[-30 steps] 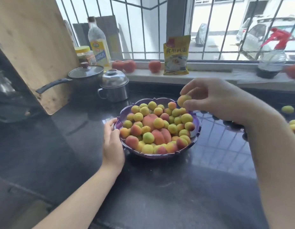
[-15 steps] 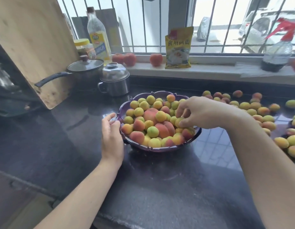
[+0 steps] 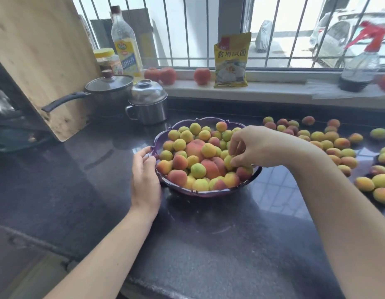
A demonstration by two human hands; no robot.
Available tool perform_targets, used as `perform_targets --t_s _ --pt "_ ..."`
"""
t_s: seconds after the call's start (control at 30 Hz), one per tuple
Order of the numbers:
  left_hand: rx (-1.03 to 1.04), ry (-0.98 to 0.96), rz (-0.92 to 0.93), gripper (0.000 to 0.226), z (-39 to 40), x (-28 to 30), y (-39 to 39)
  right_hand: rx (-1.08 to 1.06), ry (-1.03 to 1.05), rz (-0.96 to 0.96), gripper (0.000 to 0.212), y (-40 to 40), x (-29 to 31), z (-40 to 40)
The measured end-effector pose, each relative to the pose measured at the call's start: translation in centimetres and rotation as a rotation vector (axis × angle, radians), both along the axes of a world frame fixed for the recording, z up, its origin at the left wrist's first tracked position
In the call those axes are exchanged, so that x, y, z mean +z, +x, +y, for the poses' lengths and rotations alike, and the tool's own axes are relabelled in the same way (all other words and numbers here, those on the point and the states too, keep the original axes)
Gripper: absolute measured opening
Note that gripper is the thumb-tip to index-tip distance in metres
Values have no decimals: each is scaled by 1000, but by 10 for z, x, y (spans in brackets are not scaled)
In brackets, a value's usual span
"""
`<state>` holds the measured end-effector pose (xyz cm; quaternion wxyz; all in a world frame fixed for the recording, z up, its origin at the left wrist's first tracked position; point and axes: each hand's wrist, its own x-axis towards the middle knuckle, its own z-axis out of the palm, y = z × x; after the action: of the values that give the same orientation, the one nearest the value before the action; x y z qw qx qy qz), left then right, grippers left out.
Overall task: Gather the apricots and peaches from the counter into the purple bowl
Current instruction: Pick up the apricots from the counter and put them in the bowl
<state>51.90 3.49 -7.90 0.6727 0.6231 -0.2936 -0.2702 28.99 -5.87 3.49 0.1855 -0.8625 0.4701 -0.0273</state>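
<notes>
- Head view: we see the purple bowl [image 3: 205,192] near the middle of the dark tabletop [image 3: 208,244], heaped with fruit.
- Our left hand [image 3: 145,175] is at the bowl's left rim, the fingers [image 3: 151,162] curled round the rim's edge and gripping it.
- Our right hand [image 3: 255,147] reaches over the right side of the bowl, its fingers bent down onto the heap; thumb and fingertips pinch a yellow-green apricot [image 3: 228,161] that lies among the others.
- In the bowl, a large peach [image 3: 194,147] sits near the middle of the pile, and two more peaches [image 3: 212,167] lie just in front of it; small apricots pack in around them.
- Loose fruit [image 3: 336,143] is strewn over the tabletop toward its right edge, from the back wall forward, well apart from the bowl.
- At the back left of the tabletop stand a lidded pan [image 3: 109,89] with a dark handle and, just beside it, a steel pot [image 3: 147,102].
- A wooden board [image 3: 40,52] leans at the left.
- On the windowsill [image 3: 273,91] we see an oil bottle [image 3: 126,46], a jar [image 3: 106,60], three red fruits [image 3: 201,76], a yellow packet [image 3: 231,61] and a spray bottle [image 3: 359,67].
</notes>
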Motion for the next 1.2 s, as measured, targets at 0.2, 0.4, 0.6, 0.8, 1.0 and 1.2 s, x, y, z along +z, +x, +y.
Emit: perform_targets --t_s 0.2,0.4,0.6,0.8,1.0,1.2 --pt "8 9 17 34 -6 1 3 -369 -47 -577 7 -53 16 -19" --pt "3 -16 -43 31 -8 -1 1 -888 -117 -617 20 -103 -40 -72" --pt "21 27 -60 31 -8 1 2 -807 -340 -402 30 -84 -95 -79" --pt "24 38 -70 32 -8 1 3 -677 -427 -27 45 -67 -115 -90" --pt "25 15 -105 32 -9 -3 5 -682 -485 0 25 -61 -115 -93" --pt "7 -8 -93 33 -9 -5 5 -624 -508 -139 26 -67 -115 -88"
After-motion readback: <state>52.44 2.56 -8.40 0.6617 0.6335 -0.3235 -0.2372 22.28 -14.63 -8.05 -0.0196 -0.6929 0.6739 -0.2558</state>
